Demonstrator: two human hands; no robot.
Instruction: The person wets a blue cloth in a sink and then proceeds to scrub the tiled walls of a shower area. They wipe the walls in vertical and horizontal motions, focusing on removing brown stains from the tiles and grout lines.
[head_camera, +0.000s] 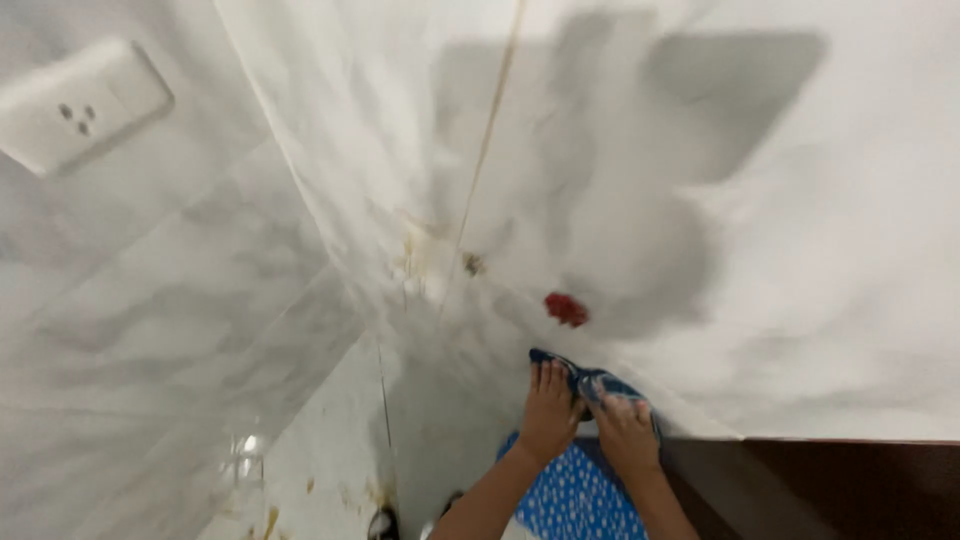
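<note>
Both of my hands sit low in the head view, at about six o'clock, side by side and touching the same blue cloth. My left hand lies flat, fingers together and pressed down on the cloth's near edge; my right hand is curled over the bunched part, clutching a fold of it. I judge this to be mid-wipe on the white marble wall, the cloth pushed against the tile where it meets a dark brown panel at four o'clock. Just beyond the cloth, toward twelve o'clock, a small red blot sits on the tile, apart from my fingers. Farther up, at eleven o'clock, brownish stains cluster beside a yellowed grout line. Reaching them would call for sliding the cloth upward with steady pressure, I think. Below my forearms lies a blue white-dotted fabric. A white wall socket sits far off at ten o'clock. No container is in view.
</note>
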